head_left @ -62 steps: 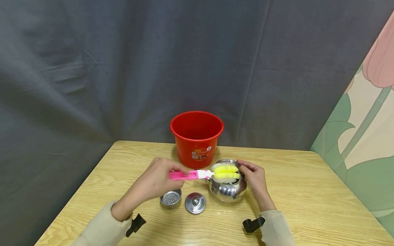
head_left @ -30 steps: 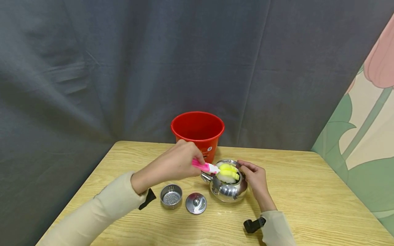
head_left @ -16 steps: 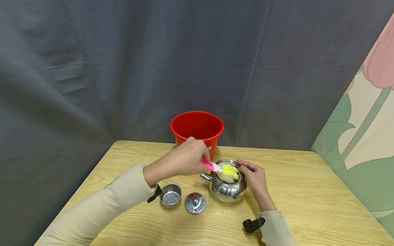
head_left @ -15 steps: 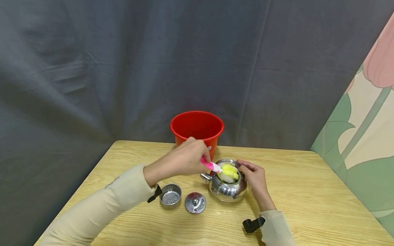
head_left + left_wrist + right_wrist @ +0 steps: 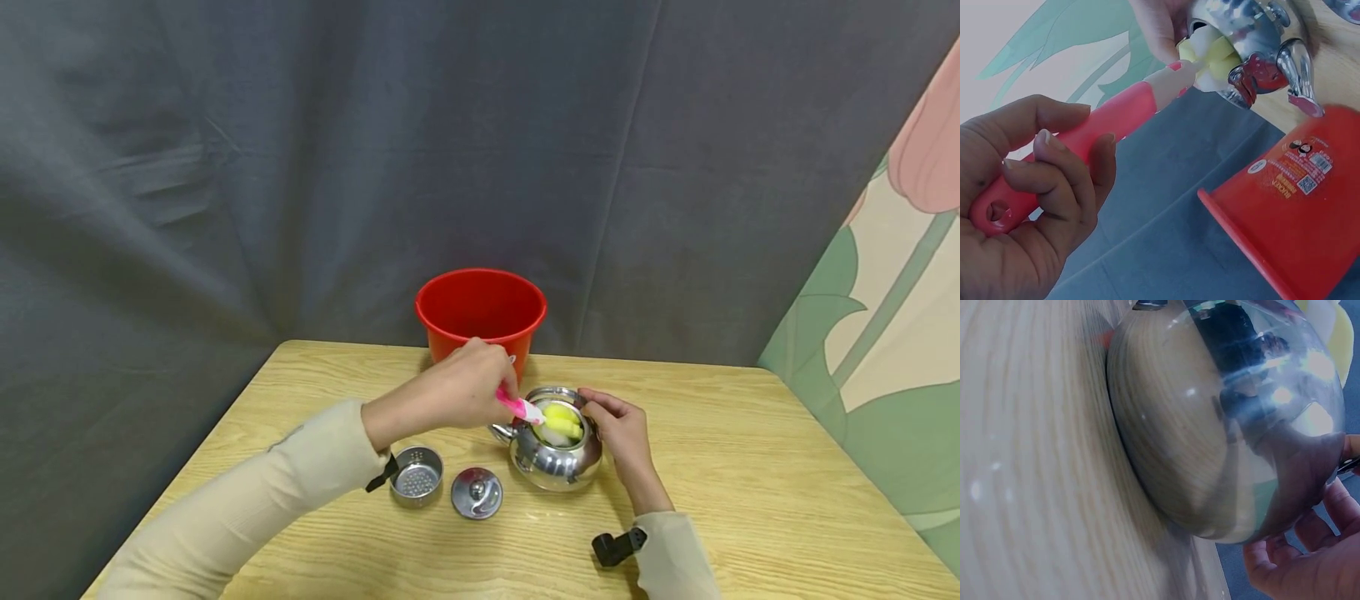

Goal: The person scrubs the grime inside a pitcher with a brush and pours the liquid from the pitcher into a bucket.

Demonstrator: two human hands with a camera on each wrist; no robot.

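Note:
My left hand (image 5: 467, 387) grips the pink handle of a sponge brush (image 5: 1116, 115), fingers curled round it in the left wrist view. The brush's yellow-and-white sponge head (image 5: 561, 423) sits in the mouth of a shiny steel teapot (image 5: 551, 468), its lower part hidden inside. At the teapot's right side, my right hand (image 5: 621, 429) pinches the handle close to the rim. In the right wrist view, the fingers (image 5: 1313, 531) bend against the pot's rounded body. The spout (image 5: 1300, 75) points left, towards the bucket.
A red bucket (image 5: 480, 340) stands behind the left hand at the table's back edge. A perforated steel strainer (image 5: 417, 479) and a round knobbed lid (image 5: 477, 493) lie left of the teapot on the wooden table (image 5: 720, 467). A dark curtain (image 5: 420, 150) hangs behind.
My left hand has moved right and forward with the sponge brush, and the sponge has gone from above the teapot's mouth down into it. My right hand has kept its place.

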